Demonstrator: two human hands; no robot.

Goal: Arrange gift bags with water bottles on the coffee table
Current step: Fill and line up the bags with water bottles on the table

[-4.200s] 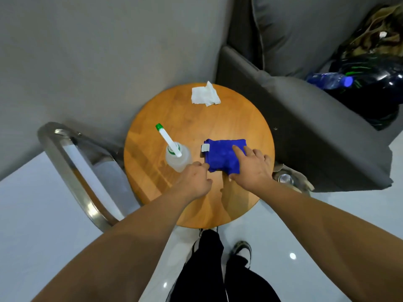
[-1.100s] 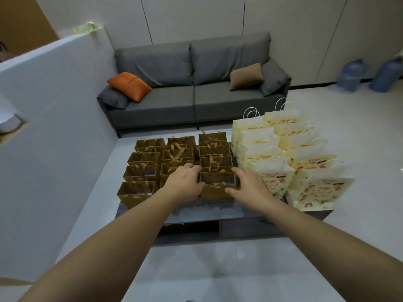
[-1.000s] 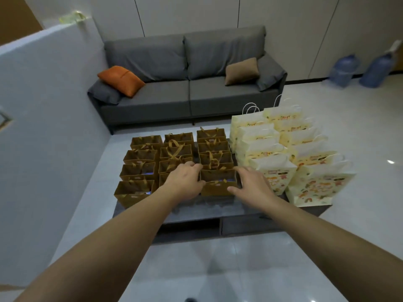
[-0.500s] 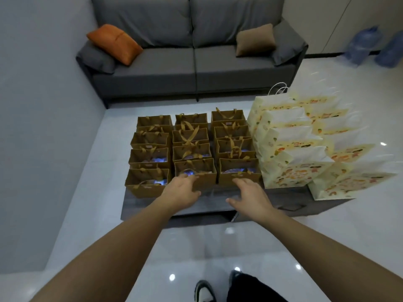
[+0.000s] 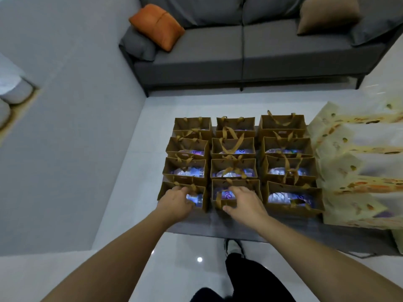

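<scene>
The step in hand looks like squaring up the near row of brown gift bags (image 5: 237,162) on the desk (image 5: 196,225). The left hand (image 5: 176,202) reaches into the corner bag (image 5: 182,196), fingers curled around its water bottle (image 5: 195,199); the right hand (image 5: 244,201) pinches the middle bag (image 5: 236,196) beside it. Next, probably, nudge both bags flush.

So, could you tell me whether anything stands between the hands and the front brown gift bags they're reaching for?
Nothing visible does. The left hand already rests on the front-left brown gift bag, and the right hand is on the front-middle brown gift bag, fingers over its opening.
</scene>
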